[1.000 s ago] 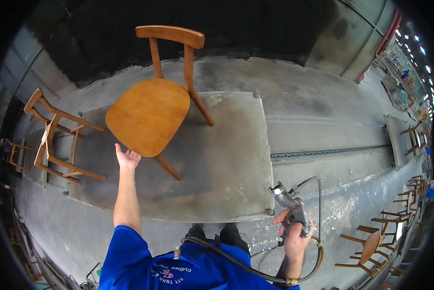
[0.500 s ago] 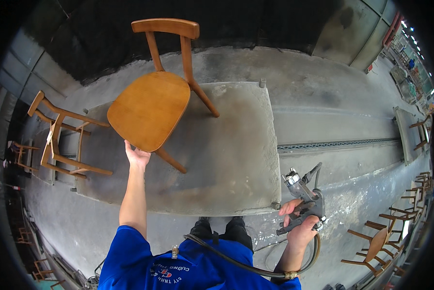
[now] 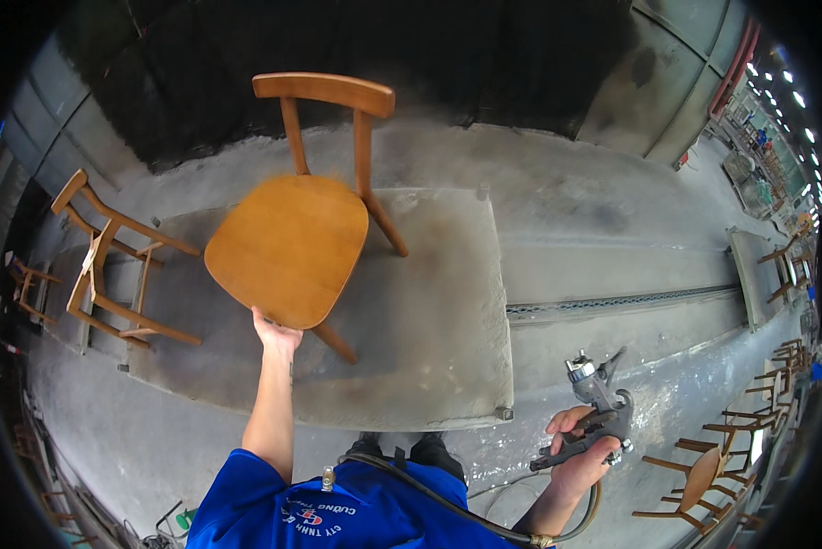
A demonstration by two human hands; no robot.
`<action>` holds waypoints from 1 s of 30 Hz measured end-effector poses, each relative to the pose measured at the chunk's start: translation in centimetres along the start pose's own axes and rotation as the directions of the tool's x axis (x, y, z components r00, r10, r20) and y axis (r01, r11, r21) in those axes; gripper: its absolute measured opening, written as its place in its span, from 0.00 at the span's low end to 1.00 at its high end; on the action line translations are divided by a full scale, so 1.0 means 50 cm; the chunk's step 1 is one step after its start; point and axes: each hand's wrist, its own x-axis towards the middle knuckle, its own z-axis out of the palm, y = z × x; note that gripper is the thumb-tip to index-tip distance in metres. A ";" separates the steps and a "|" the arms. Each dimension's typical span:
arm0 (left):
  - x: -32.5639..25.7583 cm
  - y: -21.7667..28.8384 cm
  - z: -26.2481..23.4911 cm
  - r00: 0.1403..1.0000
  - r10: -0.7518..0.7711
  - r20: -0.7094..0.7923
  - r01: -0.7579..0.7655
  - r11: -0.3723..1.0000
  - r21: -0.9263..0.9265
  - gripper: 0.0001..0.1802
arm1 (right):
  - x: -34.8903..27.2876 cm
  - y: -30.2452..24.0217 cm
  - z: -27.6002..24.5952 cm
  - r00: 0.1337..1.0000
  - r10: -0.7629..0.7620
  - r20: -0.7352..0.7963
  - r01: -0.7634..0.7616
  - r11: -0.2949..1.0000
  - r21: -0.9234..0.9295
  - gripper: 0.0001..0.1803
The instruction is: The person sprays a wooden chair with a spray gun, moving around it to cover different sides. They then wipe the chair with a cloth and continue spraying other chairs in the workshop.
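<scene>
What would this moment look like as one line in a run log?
left hand: grips front edge of brown wooden chair | right hand: holds grey metal spray gun | chair on grey platform

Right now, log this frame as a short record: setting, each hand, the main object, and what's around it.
Setting: workshop spray area with a grey platform in front of a dark back wall
Left hand: gripping the front edge of the wooden chair's seat
Right hand: holding a metal spray gun, hose trailing behind it
Wooden chair: upright on the platform, backrest away from the person
Nearby: bare chair frame at left, more chairs at right
</scene>
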 end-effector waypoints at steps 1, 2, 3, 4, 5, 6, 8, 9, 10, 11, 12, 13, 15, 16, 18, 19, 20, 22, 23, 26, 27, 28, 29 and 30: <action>-0.011 -0.007 -0.011 0.998 -0.008 0.054 0.007 1.000 0.022 0.43 | 0.003 -0.011 0.000 0.999 -0.035 0.009 0.034 0.999 0.031 0.43; -0.024 -0.016 -0.024 0.996 -0.019 0.087 0.016 0.999 0.033 0.43 | 0.003 -0.020 0.002 0.998 -0.050 0.042 0.050 0.999 -0.003 0.44; -0.038 -0.024 -0.036 0.997 -0.022 0.071 0.020 0.999 0.031 0.42 | 0.003 -0.028 0.006 0.996 -0.051 0.078 0.053 0.998 -0.023 0.45; -0.055 -0.034 -0.052 0.994 -0.032 0.107 0.027 0.999 0.045 0.42 | 0.003 -0.033 0.014 0.992 -0.048 0.120 0.054 0.998 -0.042 0.46; -0.070 -0.048 -0.065 0.989 -0.065 0.131 0.058 0.996 0.061 0.43 | 0.001 -0.035 0.026 0.991 -0.015 0.137 0.024 0.997 -0.067 0.47; -0.089 -0.059 -0.080 0.986 -0.090 0.140 0.080 0.994 0.079 0.43 | -0.004 -0.035 0.042 0.988 0.020 0.155 -0.006 0.996 -0.094 0.49; -0.119 -0.075 -0.104 0.983 -0.129 0.131 0.112 0.985 0.130 0.44 | -0.012 -0.021 0.084 0.977 0.057 0.207 -0.044 0.997 -0.068 0.47; -0.132 -0.081 -0.113 0.983 -0.145 0.114 0.126 0.979 0.162 0.45 | -0.010 -0.015 0.103 0.956 0.099 0.277 -0.081 0.994 -0.076 0.41; -0.141 -0.082 -0.120 0.982 -0.174 0.071 0.157 0.968 0.196 0.46 | -0.009 -0.008 0.121 0.938 0.150 0.311 -0.120 0.986 -0.113 0.37; -0.149 -0.079 -0.124 0.978 -0.181 0.108 0.158 0.967 0.198 0.47 | -0.009 -0.002 0.139 0.919 0.206 0.337 -0.162 0.975 -0.154 0.34; -0.154 -0.076 -0.127 0.972 -0.200 0.122 0.174 0.964 0.201 0.48 | -0.009 0.004 0.156 0.902 0.210 0.377 -0.161 0.974 -0.156 0.32; -0.157 -0.070 -0.128 0.969 -0.210 0.129 0.180 0.961 0.208 0.48 | -0.009 0.006 0.169 0.902 0.195 0.385 -0.146 0.978 -0.152 0.33; -0.158 -0.059 -0.127 0.963 -0.222 0.151 0.184 0.955 0.231 0.48 | -0.013 0.006 0.191 0.903 0.161 0.397 -0.116 0.984 -0.134 0.34; -0.158 -0.054 -0.126 0.963 -0.235 0.132 0.199 0.950 0.239 0.48 | -0.016 0.004 0.201 0.920 0.124 0.371 -0.081 0.988 -0.128 0.38; -0.156 -0.047 -0.122 0.954 -0.236 0.187 0.185 0.949 0.256 0.47 | -0.022 0.002 0.216 0.945 0.023 0.326 -0.001 0.998 -0.066 0.41; -0.155 -0.045 -0.120 0.955 -0.236 0.181 0.183 0.946 0.267 0.47 | -0.026 0.000 0.222 0.956 -0.024 0.293 0.036 0.999 -0.036 0.42; -0.154 -0.045 -0.118 0.949 -0.243 0.199 0.188 0.947 0.262 0.47 | -0.026 -0.003 0.224 0.955 -0.064 0.290 0.077 0.996 -0.035 0.45; -0.155 -0.046 -0.115 0.952 -0.247 0.182 0.195 0.945 0.264 0.46 | -0.033 -0.003 0.229 0.958 -0.089 0.272 0.096 0.995 -0.012 0.45; -0.156 -0.046 -0.113 0.952 -0.243 0.184 0.188 0.944 0.271 0.46 | -0.036 -0.002 0.229 0.960 -0.098 0.263 0.101 0.995 0.003 0.45; -0.161 -0.047 -0.111 0.957 -0.243 0.156 0.191 0.938 0.290 0.46 | -0.044 0.004 0.222 0.943 0.042 0.331 -0.004 0.993 -0.114 0.37; -0.163 -0.047 -0.112 0.960 -0.247 0.133 0.202 0.937 0.283 0.47 | -0.047 0.007 0.220 0.931 0.107 0.350 -0.050 0.984 -0.168 0.36; -0.164 -0.047 -0.113 0.965 -0.245 0.097 0.211 0.938 0.274 0.48 | -0.050 0.012 0.219 0.923 0.130 0.363 -0.076 0.985 -0.158 0.31; -0.166 -0.047 -0.115 0.965 -0.243 0.103 0.207 0.939 0.274 0.50 | -0.053 0.016 0.218 0.919 0.171 0.356 -0.117 0.979 -0.168 0.31; -0.167 -0.046 -0.117 0.967 -0.235 0.093 0.202 0.940 0.273 0.51 | -0.057 0.019 0.218 0.916 0.207 0.343 -0.157 0.973 -0.168 0.31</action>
